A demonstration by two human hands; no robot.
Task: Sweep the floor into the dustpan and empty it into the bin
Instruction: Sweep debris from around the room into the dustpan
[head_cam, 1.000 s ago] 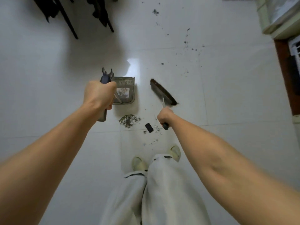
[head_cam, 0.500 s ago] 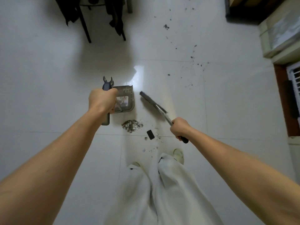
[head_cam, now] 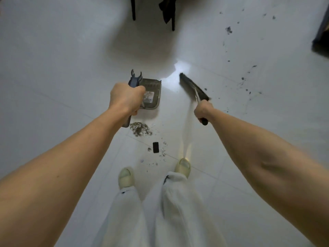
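My left hand point(head_cam: 125, 99) grips the handle of a grey dustpan point(head_cam: 153, 91), whose pan sits on the white floor just beyond my fist. My right hand point(head_cam: 203, 110) grips the broom handle; the dark broom head point(head_cam: 193, 86) lies right of the dustpan. A grey debris pile point(head_cam: 140, 129) lies on the floor just below my left hand. A small black rectangular piece point(head_cam: 155, 147) and pale crumbs lie between the pile and my feet. Dark specks point(head_cam: 246, 82) are scattered to the far right.
Dark chair legs with hanging dark cloth point(head_cam: 169, 13) stand at the top centre. A dark object point(head_cam: 322, 38) sits at the right edge. My two feet in pale shoes point(head_cam: 182, 165) stand near the crumbs. No bin is in view.
The view has swung left and down. The broom head has moved out to the right of the dustpan. The dustpan stays in my left hand's grip.
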